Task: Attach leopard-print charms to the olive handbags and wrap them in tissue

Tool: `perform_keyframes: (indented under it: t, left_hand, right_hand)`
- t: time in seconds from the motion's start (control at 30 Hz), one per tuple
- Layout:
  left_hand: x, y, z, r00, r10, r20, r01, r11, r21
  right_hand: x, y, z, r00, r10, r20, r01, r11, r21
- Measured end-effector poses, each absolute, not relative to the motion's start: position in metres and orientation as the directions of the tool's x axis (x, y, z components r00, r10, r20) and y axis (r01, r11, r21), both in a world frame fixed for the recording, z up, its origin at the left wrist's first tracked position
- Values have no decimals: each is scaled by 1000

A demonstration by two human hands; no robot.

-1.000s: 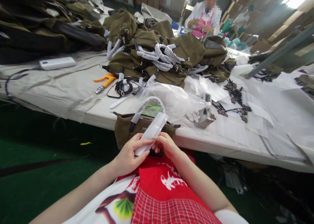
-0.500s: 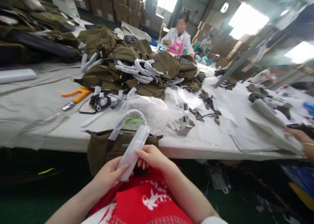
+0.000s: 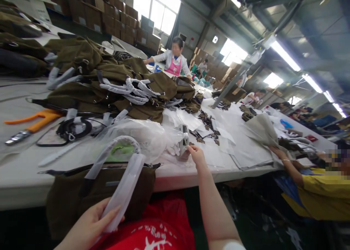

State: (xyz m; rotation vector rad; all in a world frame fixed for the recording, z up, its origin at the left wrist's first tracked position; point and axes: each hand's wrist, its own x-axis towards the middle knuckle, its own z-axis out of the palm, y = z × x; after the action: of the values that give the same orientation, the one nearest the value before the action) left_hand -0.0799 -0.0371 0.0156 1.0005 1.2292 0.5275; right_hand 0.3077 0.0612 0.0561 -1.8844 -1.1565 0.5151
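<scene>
My left hand [image 3: 94, 220] is closed round the lower end of a white wrapped bag handle [image 3: 124, 191], which slants up toward the table. That handle belongs to an olive-green bag [image 3: 65, 191] hanging over the table's front edge. Its other handle [image 3: 102, 157] arches up, also in white wrapping, with a green piece [image 3: 121, 152] behind it. My right hand [image 3: 195, 156] reaches out to a small grey tape dispenser [image 3: 183, 142], thumb and fingertips pinched at its right side. What is between those fingertips is too small to make out.
Behind a clear plastic bag [image 3: 153, 133] lies a pile of olive bags [image 3: 115, 85]. An orange-handled tool [image 3: 41, 122] and a coiled black cord [image 3: 73, 129] are at left. White sheets [image 3: 186, 120] and dark straps [image 3: 206, 122] lie beyond the dispenser. A co-worker's hand [image 3: 279, 153] is at right.
My right hand has let go of the wrapped handle and moved forward and right to the tape dispenser. My left hand still grips the handle. The view has shifted to the right.
</scene>
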Motion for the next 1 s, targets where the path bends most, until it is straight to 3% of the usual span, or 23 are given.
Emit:
perform_keyframes:
  t: [0.33,0.57,1.0]
  left_hand:
    - [-83,-40,17,270,811,-519,160,494,855]
    - [-71,-37,36,302,791,-532,88,533,842]
    - [-70,-45,41,344,813,-469,-15,504,863]
  right_hand:
    - [291,31,46,574,791,212,446,-85,-891]
    - [290,16,34,588,806,-67,201,-226,-953]
    - [302,14,28,666,736,-123,220,-352,-910]
